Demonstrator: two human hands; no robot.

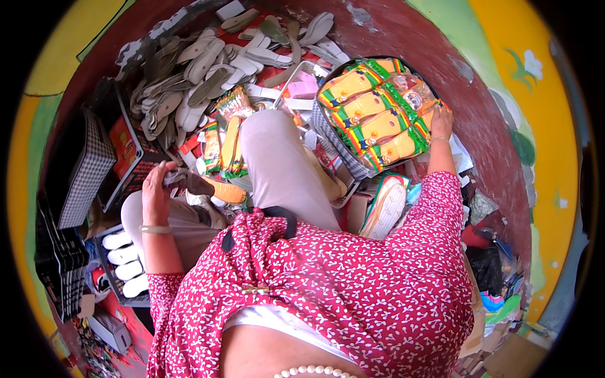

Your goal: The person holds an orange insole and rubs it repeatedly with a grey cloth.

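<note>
Off to the right, my right hand (442, 121) closes on the edge of a yellow insole packet (427, 117) at the rim of a checked basket. Packets of yellow insoles (368, 107) in green, red and yellow wrapping lie in rows inside that basket (334, 140). My left hand (155, 192) is raised beside my bent left knee, its fingers curled against a dark, crumpled piece (189, 181) whose kind I cannot make out. Just past that piece lies an orange-yellow insole (227, 191). More packed yellow insoles (230, 143) rest against my knee.
Loose grey and white insoles (205, 60) form a heap against the far wall. Dark checked bins (88, 169) stand at the left, near a tray with white insoles (129, 269). A clear-wrapped insole pack (386, 205) and plastic bags (484, 268) lie at the right.
</note>
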